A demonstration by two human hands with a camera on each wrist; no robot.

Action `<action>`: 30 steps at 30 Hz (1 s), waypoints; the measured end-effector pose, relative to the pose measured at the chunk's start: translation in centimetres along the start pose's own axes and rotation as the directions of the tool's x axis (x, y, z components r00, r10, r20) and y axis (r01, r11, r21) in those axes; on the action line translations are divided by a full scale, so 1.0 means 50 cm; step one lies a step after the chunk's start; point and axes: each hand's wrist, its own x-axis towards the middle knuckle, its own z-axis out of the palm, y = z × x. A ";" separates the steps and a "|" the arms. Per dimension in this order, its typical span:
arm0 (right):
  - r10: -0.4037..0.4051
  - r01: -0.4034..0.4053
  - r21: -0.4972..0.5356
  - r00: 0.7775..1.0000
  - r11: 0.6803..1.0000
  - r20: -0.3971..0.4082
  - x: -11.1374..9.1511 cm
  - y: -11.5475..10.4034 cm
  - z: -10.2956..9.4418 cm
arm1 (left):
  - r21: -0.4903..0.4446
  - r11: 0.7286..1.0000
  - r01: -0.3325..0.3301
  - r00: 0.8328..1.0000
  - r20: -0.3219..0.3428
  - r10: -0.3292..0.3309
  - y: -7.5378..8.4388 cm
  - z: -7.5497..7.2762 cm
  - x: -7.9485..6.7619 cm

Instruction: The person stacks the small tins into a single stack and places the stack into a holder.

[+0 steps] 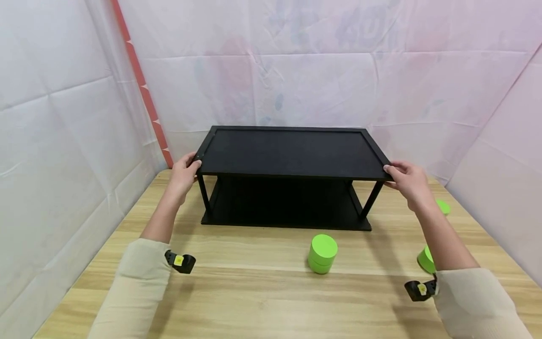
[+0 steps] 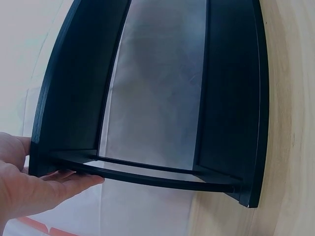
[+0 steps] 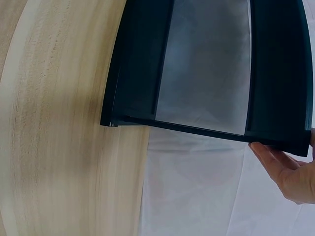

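A black two-tier shelf (image 1: 292, 150) spans the middle of the head view, its lower board (image 1: 279, 207) level with the wooden table. Slim posts join the two boards at the corners. At the upper board's left end, my left hand (image 1: 183, 178) grips the edge, thumb on top; in the left wrist view its fingers (image 2: 74, 186) reach underneath. My right hand (image 1: 410, 181) pinches the front right corner the same way, and the right wrist view shows its fingers (image 3: 268, 160) below the board.
A bright green round container (image 1: 322, 254) stands on the table (image 1: 254, 301) in front of the shelf. Two more green pieces, one nearer (image 1: 425, 260) and one farther (image 1: 443, 207), are partly hidden by my right forearm. White cloth walls (image 1: 296, 84) enclose the back and sides.
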 end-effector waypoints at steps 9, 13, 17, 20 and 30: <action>0.022 -0.022 0.048 1.000 0.999 0.007 0.008 -0.005 -0.006 | 0.013 1.000 0.005 1.000 -0.004 -0.005 0.003 0.007 0.001; 0.024 -0.025 0.061 1.000 0.998 0.010 0.015 -0.004 -0.007 | 0.019 1.000 0.003 1.000 -0.006 -0.003 0.005 0.010 0.004; 0.031 -0.032 0.075 0.999 0.997 0.009 0.019 -0.003 -0.008 | 0.017 1.000 -0.004 1.000 -0.004 0.004 0.006 0.013 0.006; 0.042 -0.042 0.070 0.999 0.997 0.008 0.020 -0.003 -0.009 | 0.014 1.000 -0.006 1.000 -0.002 0.006 0.007 0.015 0.009; 0.051 -0.051 0.103 0.999 0.993 0.007 0.024 -0.004 -0.010 | -0.009 1.000 -0.001 1.000 -0.011 0.001 0.010 0.021 0.016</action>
